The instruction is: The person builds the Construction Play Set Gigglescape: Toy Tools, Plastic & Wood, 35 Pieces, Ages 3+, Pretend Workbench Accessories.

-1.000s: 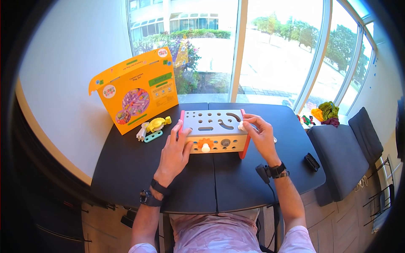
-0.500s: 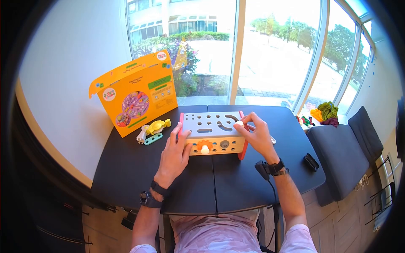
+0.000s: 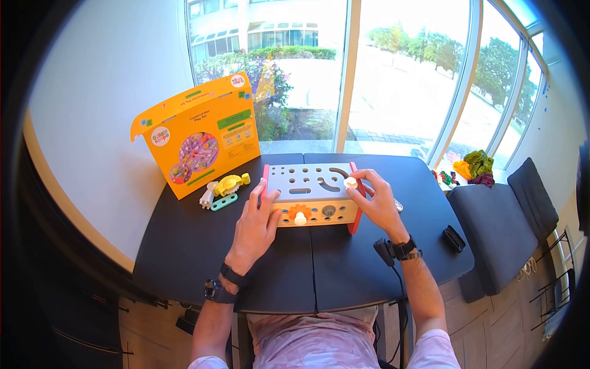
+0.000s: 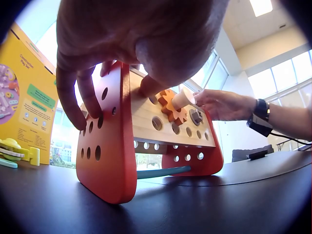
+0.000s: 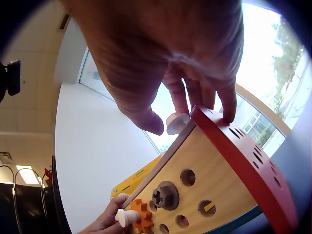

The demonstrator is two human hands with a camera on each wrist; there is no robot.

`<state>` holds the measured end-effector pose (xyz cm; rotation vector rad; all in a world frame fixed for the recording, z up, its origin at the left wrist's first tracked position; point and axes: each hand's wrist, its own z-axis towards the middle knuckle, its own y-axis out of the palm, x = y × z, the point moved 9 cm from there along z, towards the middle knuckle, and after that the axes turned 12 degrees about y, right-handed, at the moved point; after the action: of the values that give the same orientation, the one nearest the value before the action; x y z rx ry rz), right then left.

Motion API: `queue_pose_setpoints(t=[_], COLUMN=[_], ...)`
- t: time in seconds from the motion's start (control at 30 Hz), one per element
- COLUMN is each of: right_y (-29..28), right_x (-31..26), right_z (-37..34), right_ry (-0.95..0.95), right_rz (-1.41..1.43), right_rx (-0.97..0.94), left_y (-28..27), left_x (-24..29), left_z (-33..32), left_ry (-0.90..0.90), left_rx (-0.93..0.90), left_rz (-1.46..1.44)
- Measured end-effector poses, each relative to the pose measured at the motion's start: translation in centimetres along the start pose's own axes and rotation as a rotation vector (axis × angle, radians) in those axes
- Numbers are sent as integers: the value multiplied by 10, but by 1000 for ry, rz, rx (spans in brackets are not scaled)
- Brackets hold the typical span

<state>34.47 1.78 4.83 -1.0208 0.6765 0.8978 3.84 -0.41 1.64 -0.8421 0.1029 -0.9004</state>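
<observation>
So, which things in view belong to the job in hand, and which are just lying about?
Belonging to the job:
grey-topped, red-ended wooden toy bench, held by the left hand
round white plastic peg, at the right hand
toothed orange gear
grey hexagonal bolt

Apparently just lying about:
yellow cardboard box
yellow plastic pieces
teal perforated strip
oblong black case

L hand (image 4: 131, 41) grips near red panel (image 4: 109, 151) of wood toy bench (image 4: 141, 115). On front: orange gear (image 4: 170, 112) w/ white peg (image 4: 184, 99) sticking out, grey bolt (image 4: 196, 117) to right. Teal bar (image 4: 163, 172) low down. R hand (image 4: 219, 104) by far end. Yellow box (image 4: 31, 117) at left, black tabletop (image 4: 195, 209) underneath.
</observation>
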Motion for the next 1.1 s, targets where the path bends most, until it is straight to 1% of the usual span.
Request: queue_pose_setpoints(t=[0.03, 0.23, 0.33, 0.43, 0.53, 0.6, 0.73, 1.1], right_y=[1, 0, 0, -1, 2, 1, 1, 1], right_x=[4, -7, 6, 5, 0, 9, 5, 2], right_z=[1, -5, -3, -5, -5, -4, -6, -4], right_ry=[27, 23, 44, 63, 52, 46, 45, 32], right_rz=[16, 33, 108, 128, 79, 105, 133, 69], right_rx=[-23, -12, -32, -8, -92, -68, -31, -29], left_y=[0, 0, 1, 1, 1, 1, 1, 1], left_x=[0, 0, -1, -1, -2, -2, -1, -1], left_z=[0, 0, -1, -1, -1, -1, 0, 0], left_ry=[2, -5, -5, -1, -11, -8, -8, 1], left_rx=[0, -11, -10, -6, -9, -8, -8, 1], left_rz=[0, 8, 10, 9, 5, 8, 6, 8])
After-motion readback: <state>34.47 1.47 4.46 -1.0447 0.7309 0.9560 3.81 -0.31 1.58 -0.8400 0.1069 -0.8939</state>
